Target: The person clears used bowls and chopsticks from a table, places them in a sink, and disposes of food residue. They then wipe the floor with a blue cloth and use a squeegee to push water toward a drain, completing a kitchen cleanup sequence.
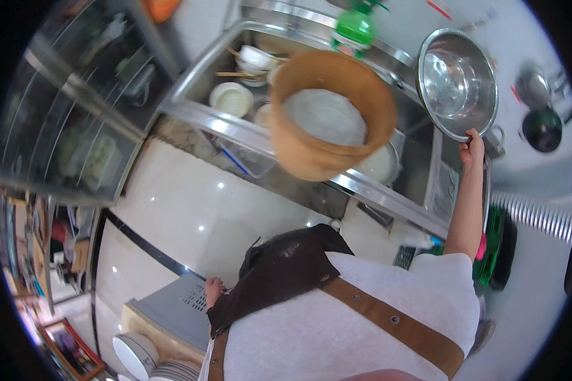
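My right hand (472,148) reaches out to the right and grips the rim of a stainless-steel basin (450,85). The basin is tilted, with its shiny inside towards me and nothing visible in it. In front of me, over the front edge of a steel sink (209,119), is a tan wooden tub (310,159) with a whitish sheet or cloth-like layer (326,116) at its bottom. What holds the tub up cannot be told. My left hand (214,290) is low at my side beside a dark brown apron (286,271), its fingers partly hidden.
White bowls (255,57) with chopsticks stand in the sink's left part, and a pot of whitish liquid (379,164) in its right part. A green spray bottle (355,28) is behind. A glass-fronted cabinet (90,119) stands left; stacked dishes (136,355) sit lower left.
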A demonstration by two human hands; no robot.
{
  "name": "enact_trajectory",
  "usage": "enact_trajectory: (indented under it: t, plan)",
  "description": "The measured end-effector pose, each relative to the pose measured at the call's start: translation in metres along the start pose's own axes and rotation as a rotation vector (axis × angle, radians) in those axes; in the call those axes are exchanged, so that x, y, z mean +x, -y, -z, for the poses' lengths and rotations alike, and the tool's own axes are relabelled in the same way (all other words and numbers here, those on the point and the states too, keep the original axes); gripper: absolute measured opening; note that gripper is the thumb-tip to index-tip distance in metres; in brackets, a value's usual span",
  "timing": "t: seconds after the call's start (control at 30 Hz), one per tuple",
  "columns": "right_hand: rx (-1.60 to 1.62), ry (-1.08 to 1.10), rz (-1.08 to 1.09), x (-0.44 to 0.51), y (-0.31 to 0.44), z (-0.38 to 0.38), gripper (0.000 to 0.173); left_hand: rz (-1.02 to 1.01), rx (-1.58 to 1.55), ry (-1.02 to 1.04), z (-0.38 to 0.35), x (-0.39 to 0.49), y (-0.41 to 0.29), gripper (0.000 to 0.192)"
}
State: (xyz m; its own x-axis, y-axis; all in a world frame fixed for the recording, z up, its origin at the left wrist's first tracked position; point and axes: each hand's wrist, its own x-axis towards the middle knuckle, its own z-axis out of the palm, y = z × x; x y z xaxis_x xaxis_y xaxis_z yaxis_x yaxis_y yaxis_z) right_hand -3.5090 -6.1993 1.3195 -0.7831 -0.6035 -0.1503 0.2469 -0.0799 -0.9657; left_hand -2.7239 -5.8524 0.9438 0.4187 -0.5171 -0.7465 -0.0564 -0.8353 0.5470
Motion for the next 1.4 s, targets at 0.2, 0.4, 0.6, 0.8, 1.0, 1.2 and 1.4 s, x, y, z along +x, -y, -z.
enact_trajectory:
  t: [0.2,0.4,0.6,0.8,1.0,1.2,1.4]
  plan:
    - [0.049,0.509,-0.028,-0.057,0.007,-0.242,0.016,0.023,-0.532,-0.104,0.026,-0.067,0.0,0.024]
    - [-0.311,0.983,-0.188,-0.126,-0.018,-0.434,0.011,0.057,-0.76,-0.107,-0.023,-0.052,-0.043,0.029]
    - [-0.68,1.016,-0.326,-0.205,-0.162,-0.581,0.009,-0.031,-0.847,-0.126,-0.005,-0.034,-0.105,0.031]
    - [-0.592,1.047,-0.506,-0.208,-0.269,-0.569,0.016,0.114,-0.897,-0.284,0.047,-0.033,-0.097,0.031]
    - [-0.683,0.942,-0.549,-0.169,-0.319,-0.559,0.016,0.069,-0.995,-0.43,0.093,-0.014,-0.098,0.024]
    - [-0.736,0.915,-0.535,-0.168,-0.319,-0.537,0.02,0.238,-0.986,-0.356,0.133,0.009,-0.093,0.021]
    - [-1.155,0.723,0.689,-0.159,-0.256,-0.554,0.051,0.259,-1.092,-0.4,0.19,0.035,-0.057,0.028]
